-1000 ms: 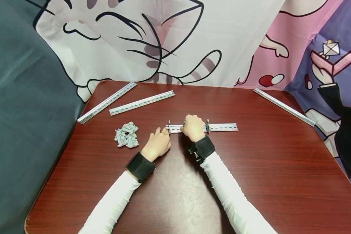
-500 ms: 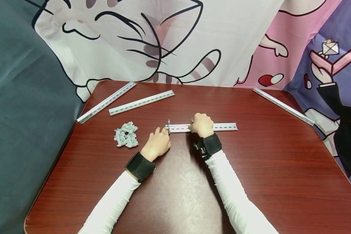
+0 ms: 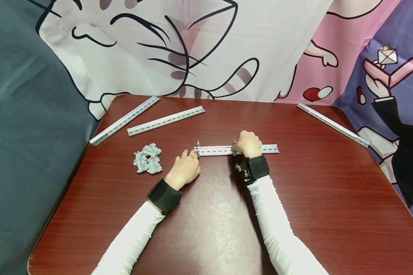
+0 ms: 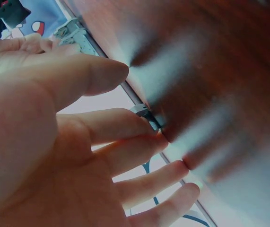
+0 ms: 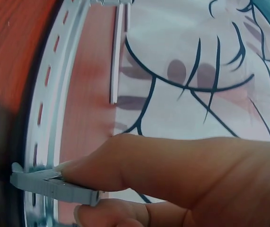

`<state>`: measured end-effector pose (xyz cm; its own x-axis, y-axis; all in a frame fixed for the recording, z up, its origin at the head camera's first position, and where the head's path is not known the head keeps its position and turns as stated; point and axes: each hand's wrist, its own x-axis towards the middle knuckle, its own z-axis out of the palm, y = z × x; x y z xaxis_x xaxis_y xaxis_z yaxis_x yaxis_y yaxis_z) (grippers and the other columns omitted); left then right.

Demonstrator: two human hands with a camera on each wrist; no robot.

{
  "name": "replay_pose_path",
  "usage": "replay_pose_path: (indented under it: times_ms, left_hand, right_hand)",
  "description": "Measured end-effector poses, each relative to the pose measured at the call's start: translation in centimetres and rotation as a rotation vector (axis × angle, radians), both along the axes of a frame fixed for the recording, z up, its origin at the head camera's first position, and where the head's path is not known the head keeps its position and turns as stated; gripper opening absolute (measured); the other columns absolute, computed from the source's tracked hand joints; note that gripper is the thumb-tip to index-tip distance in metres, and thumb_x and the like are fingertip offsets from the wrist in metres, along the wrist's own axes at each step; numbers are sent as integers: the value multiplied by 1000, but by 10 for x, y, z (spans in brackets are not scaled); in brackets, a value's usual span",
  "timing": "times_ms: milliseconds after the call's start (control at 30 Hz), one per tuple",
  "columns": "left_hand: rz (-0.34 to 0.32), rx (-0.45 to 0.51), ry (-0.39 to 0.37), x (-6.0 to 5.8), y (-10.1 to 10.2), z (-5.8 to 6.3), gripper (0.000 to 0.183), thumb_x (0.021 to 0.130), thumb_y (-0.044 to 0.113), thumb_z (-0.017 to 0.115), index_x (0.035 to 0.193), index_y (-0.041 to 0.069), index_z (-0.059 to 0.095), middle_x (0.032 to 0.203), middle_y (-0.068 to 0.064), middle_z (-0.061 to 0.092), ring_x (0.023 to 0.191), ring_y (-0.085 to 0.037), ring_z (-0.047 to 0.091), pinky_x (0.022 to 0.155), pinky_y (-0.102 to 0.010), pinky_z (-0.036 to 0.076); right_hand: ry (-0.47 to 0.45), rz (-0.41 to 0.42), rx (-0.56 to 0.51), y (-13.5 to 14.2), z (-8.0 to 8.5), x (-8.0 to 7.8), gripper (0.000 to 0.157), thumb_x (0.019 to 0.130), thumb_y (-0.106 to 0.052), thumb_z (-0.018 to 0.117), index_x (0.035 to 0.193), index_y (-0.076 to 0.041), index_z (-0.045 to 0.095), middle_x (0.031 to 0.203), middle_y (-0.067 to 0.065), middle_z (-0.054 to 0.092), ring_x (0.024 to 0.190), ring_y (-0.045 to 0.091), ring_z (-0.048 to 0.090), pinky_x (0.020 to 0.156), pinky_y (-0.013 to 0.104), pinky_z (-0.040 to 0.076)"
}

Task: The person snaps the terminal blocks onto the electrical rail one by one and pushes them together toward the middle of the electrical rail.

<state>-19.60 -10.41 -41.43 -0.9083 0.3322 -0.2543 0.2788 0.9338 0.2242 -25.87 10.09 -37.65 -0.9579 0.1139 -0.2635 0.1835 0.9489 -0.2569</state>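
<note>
A slotted metal DIN rail (image 3: 213,151) lies crosswise on the table. One grey clip-on terminal block (image 3: 198,149) stands upright at its left end. My left hand (image 3: 184,170) rests there with fingers extended, fingertips touching the rail's end near that block. In the left wrist view, the thumb (image 4: 101,75) lies apart from the other fingers. My right hand (image 3: 248,144) is over the rail's right half, pinching another grey terminal block (image 5: 54,187) between thumb and finger. That block sits across the rail in the right wrist view. My right hand hides part of the rail.
A small pile of grey terminal blocks (image 3: 148,158) lies left of my left hand. Two more rails, one leaning far left (image 3: 124,121) and one beside it (image 3: 166,120), lie at the back left. Another rail (image 3: 333,125) lies along the right edge.
My right hand has slid rightward along the rail, and the terminal block it pinches has moved right with it. Another block seen right of the hand is now out of sight. My left hand stays put.
</note>
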Motion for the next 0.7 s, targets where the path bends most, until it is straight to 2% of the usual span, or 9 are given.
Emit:
replay_pose_path:
  times_ms: [167, 700]
  left_hand:
    - [4, 6, 6, 1, 0, 1, 56, 99, 21, 52, 143, -10, 37, 152, -21, 37, 142, -43, 28, 106, -58, 35]
    - [5, 19, 35, 2, 0, 0, 55, 98, 20, 53, 141, -11, 39, 150, -21, 39, 141, -43, 30, 104, -59, 36]
  right_hand:
    - [-31, -32, -19, 9, 2, -2, 42, 75, -32, 74, 104, -3, 67, 118, 23, 65, 105, 40, 63, 84, 52, 52]
    - [-35, -21, -16, 14, 2, -2, 38, 76, -33, 74, 99, -4, 67, 117, 23, 65, 105, 40, 63, 84, 52, 52]
